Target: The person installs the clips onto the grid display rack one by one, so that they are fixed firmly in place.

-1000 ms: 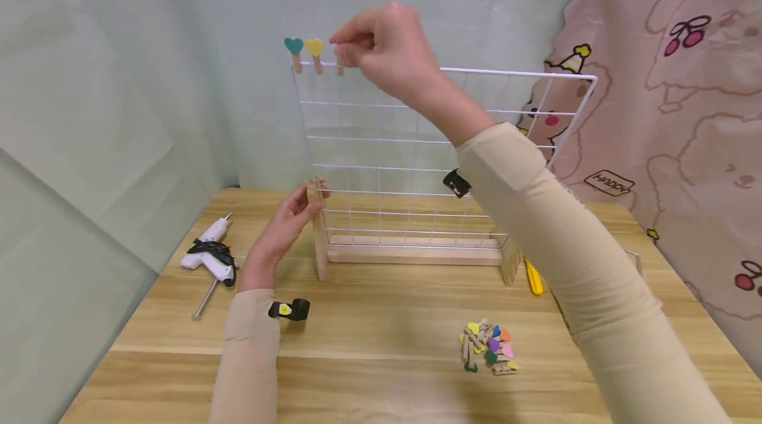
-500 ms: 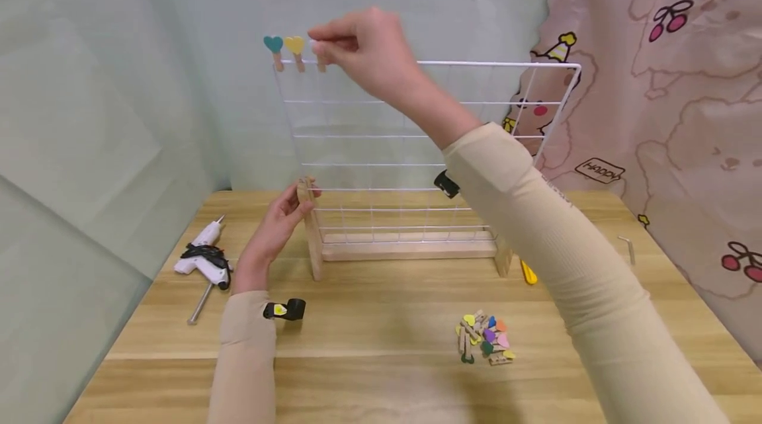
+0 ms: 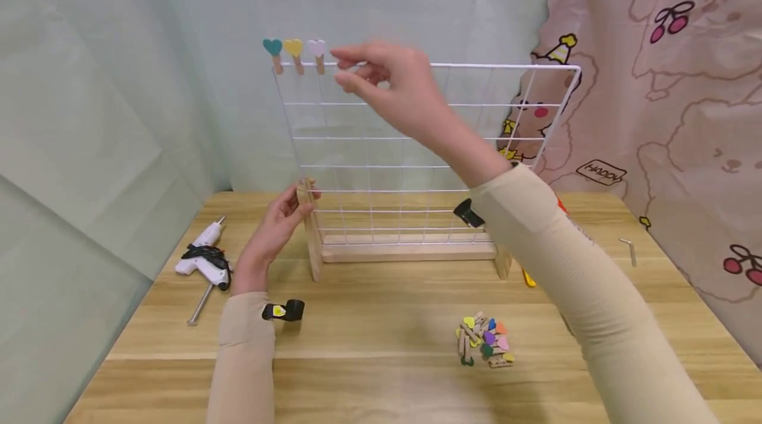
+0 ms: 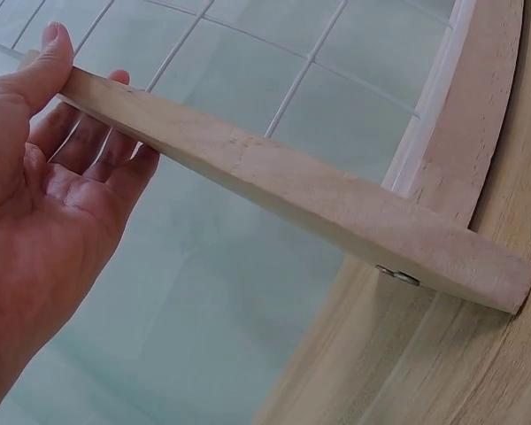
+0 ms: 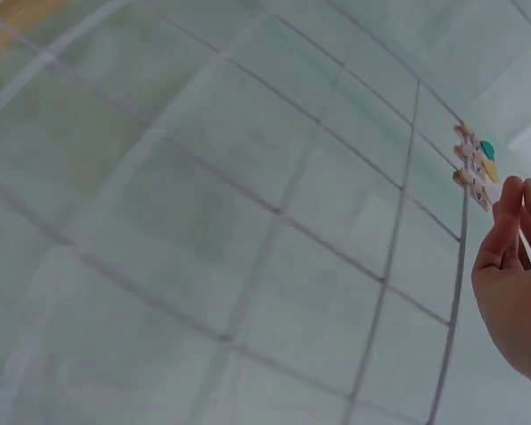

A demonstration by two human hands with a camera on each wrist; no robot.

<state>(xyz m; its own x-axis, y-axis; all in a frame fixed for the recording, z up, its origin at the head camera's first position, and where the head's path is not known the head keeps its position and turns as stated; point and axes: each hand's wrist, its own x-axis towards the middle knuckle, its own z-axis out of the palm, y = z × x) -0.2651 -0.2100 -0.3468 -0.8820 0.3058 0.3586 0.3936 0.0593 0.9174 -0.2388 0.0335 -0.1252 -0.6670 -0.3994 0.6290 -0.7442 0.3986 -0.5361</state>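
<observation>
A white wire grid (image 3: 393,138) stands upright in a wooden base (image 3: 411,252). Three wooden clothespins with hearts are clipped on its top bar at the left end: a teal one (image 3: 274,57), a yellow one (image 3: 295,55) and a pale lilac one (image 3: 318,55). Just right of the lilac clothespin is my right hand (image 3: 399,83), thumb and fingers parted with nothing between them. My left hand (image 3: 276,229) grips the top of the base's left wooden upright (image 3: 311,232); in the left wrist view, thumb and fingers sit on either side of this upright (image 4: 292,186).
A pile of heart clothespins (image 3: 483,339) lies on the table (image 3: 369,371) at front right. At left is a white glue gun (image 3: 207,258) with a black cord. A hex key (image 3: 630,252) lies at far right; a yellow handle (image 3: 528,278) shows beside the base.
My right hand has let go of the lilac clothespin and drawn back to the right, its fingers parting. The left hand keeps its grip on the upright. The head view has shifted slightly.
</observation>
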